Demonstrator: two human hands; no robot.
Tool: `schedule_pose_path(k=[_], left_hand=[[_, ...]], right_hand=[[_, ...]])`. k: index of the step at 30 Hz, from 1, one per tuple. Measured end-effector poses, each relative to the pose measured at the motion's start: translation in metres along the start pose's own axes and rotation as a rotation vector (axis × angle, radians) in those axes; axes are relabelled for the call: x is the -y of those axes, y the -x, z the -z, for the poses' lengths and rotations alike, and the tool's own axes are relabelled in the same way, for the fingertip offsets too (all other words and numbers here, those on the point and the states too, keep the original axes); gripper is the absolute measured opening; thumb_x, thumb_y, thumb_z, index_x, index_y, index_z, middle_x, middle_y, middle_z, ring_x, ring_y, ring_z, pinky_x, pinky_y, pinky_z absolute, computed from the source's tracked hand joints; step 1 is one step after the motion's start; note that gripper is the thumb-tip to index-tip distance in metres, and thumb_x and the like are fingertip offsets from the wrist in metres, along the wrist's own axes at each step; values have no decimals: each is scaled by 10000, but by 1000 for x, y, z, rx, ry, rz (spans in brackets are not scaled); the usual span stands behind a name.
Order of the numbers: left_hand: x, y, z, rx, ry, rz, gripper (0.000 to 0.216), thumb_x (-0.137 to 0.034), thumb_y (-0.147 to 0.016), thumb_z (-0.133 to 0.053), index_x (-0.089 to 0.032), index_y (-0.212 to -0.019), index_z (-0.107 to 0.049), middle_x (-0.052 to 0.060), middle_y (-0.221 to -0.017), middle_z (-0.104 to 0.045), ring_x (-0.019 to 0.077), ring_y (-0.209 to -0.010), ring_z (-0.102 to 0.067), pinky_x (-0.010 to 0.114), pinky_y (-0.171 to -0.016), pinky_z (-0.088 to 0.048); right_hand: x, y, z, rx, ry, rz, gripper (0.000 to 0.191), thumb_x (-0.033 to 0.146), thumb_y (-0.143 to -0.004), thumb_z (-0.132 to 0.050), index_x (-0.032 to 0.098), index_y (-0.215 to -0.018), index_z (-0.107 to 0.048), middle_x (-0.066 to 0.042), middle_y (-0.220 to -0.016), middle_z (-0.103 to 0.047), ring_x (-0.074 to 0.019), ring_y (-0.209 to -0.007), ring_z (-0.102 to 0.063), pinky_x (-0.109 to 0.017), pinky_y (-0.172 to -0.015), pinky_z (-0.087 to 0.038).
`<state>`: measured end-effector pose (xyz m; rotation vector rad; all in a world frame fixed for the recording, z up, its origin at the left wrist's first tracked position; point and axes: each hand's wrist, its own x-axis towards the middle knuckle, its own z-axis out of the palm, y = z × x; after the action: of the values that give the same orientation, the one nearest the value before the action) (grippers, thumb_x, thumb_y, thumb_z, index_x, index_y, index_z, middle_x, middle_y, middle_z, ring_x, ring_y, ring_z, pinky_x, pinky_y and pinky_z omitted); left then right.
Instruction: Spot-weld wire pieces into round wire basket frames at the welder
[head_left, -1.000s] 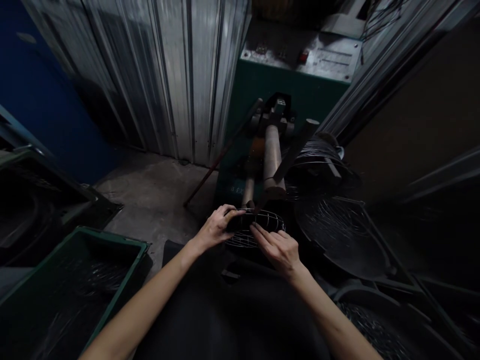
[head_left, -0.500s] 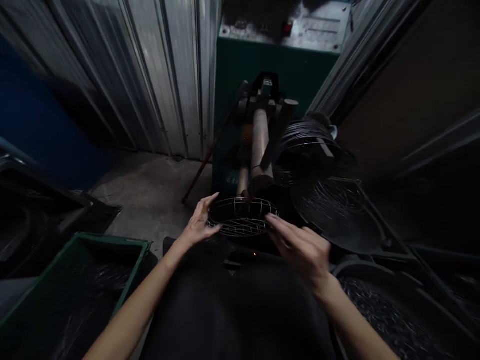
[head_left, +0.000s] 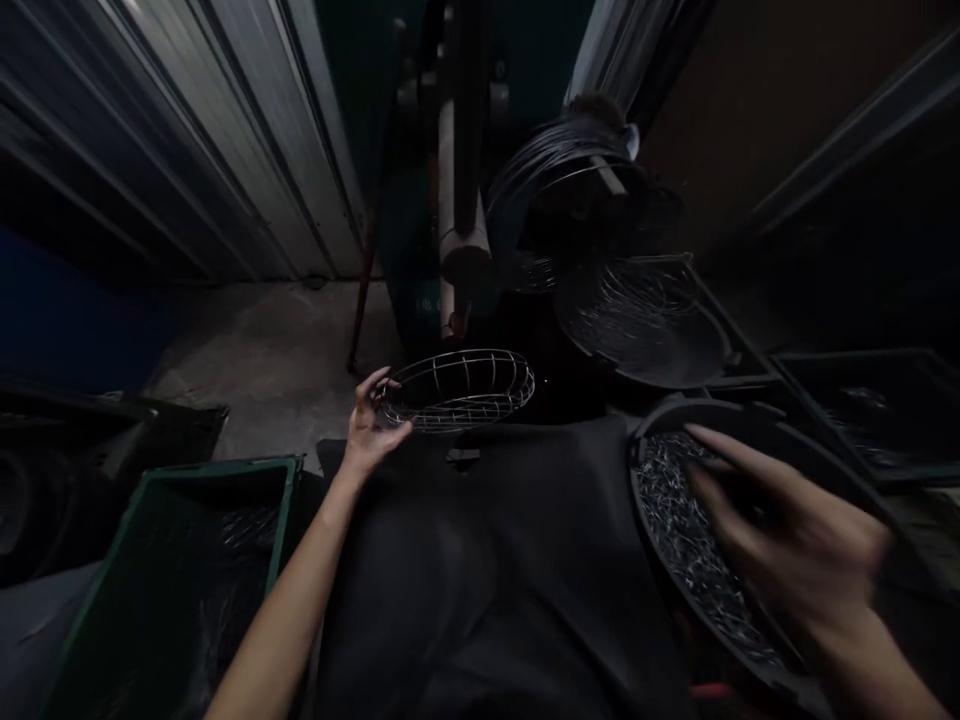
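Note:
A round wire basket (head_left: 480, 410) hangs in front of the machine, gripped at its left edge by my left hand (head_left: 370, 425). Its thin metal rings and crossing wires form a shallow frame. My right hand (head_left: 787, 530), blurred by motion, hovers over a dark round tub (head_left: 675, 410) at the right. Small metal wire pieces (head_left: 686, 520) fill that tub. The right thumb and fingers are apart, and nothing shows between them. Just beyond the basket, the machine's cylindrical arm (head_left: 463, 240) points down toward me.
A green crate (head_left: 289, 510) with metal pieces stands at lower left. Behind the tub sit a pan of loose wires (head_left: 645, 320) and a wire coil (head_left: 562, 150). A dark apron (head_left: 480, 560) covers my lap. Corrugated metal sheeting (head_left: 247, 130) rises at the back left.
My right hand has left the basket's right side and swung right and down to the tub. The left hand still grips the basket, now tilted more. The view has turned downward and right.

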<state>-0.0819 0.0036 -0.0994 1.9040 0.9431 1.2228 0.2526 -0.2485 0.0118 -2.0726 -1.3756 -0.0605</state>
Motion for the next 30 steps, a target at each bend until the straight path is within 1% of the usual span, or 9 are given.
schedule_pose_path(k=[2, 4, 6, 9, 13, 18, 23, 26, 30], left_hand=[[-5, 16, -3, -33, 20, 31, 764, -259, -661, -742, -255, -1303, -328, 64, -1119, -531, 184, -1050, -586, 367, -932, -491], [-13, 27, -6, -65, 39, 71, 774, -260, -657, -749, -265, -1300, -318, 58, -1102, -539, 182, -1036, -595, 353, -897, -511], [-21, 31, -10, -68, 68, 106, 766, -262, -655, -753, -271, -1289, -324, 50, -1084, -552, 177, -1025, -602, 338, -873, -523], [-32, 29, -13, -58, 99, 154, 674, -277, -656, -757, -257, -1225, -396, 53, -1084, -579, 177, -1040, -603, 337, -893, -516], [-35, 26, -12, -87, 113, 209, 589, -301, -654, -764, -236, -1155, -462, 75, -1126, -597, 175, -1017, -623, 335, -898, -517], [-36, 22, -9, -93, 62, 177, 585, -290, -652, -763, -224, -1164, -489, 77, -1129, -607, 182, -1019, -623, 319, -881, -517], [-52, 7, -12, 17, -147, 42, 504, -255, -690, -721, -211, -1157, -535, 69, -1149, -581, 206, -1067, -591, 353, -937, -484], [-63, -2, -16, 75, -202, -43, 478, -227, -717, -691, -210, -1169, -537, 66, -1141, -568, 211, -1091, -567, 365, -956, -470], [-73, -10, -19, 217, -237, -89, 473, -195, -741, -661, -215, -1195, -528, 76, -1162, -542, 225, -1125, -540, 389, -980, -454]], right_hand=[[-56, -3, -26, 98, 88, -234, 335, 562, -760, -546, 263, -798, -692, -104, -713, -688, -292, -700, -656, -401, -624, -494], [-112, 11, -48, 338, 228, -476, 313, 573, -692, -567, 272, -685, -652, -102, -646, -671, -291, -626, -641, -396, -579, -481], [-153, 36, -64, 485, 267, -570, 241, 483, -595, -654, 245, -617, -623, -113, -622, -663, -315, -629, -645, -410, -595, -490], [-179, 69, -77, 624, 254, -597, 166, 390, -597, -651, 232, -648, -640, -115, -713, -694, -314, -729, -663, -390, -679, -501], [-181, 81, -74, 682, 323, -591, 219, 401, -685, -581, 225, -762, -686, -111, -806, -701, -303, -780, -655, -384, -726, -491], [-164, 71, -46, 404, 477, -431, 382, 465, -783, -416, 198, -773, -688, -159, -804, -656, -330, -719, -613, -443, -639, -467], [-93, 43, -30, 27, 122, -522, 383, 583, -762, -513, 250, -877, -666, -115, -842, -688, -274, -756, -636, -396, -675, -488], [-41, 32, -42, 48, -126, -436, 375, 561, -771, -540, 243, -932, -659, -68, -928, -697, -254, -864, -648, -394, -805, -491], [19, 8, -60, 187, -354, -258, 310, 466, -788, -606, 244, -1000, -649, -29, -936, -702, -196, -831, -660, -328, -774, -522]])
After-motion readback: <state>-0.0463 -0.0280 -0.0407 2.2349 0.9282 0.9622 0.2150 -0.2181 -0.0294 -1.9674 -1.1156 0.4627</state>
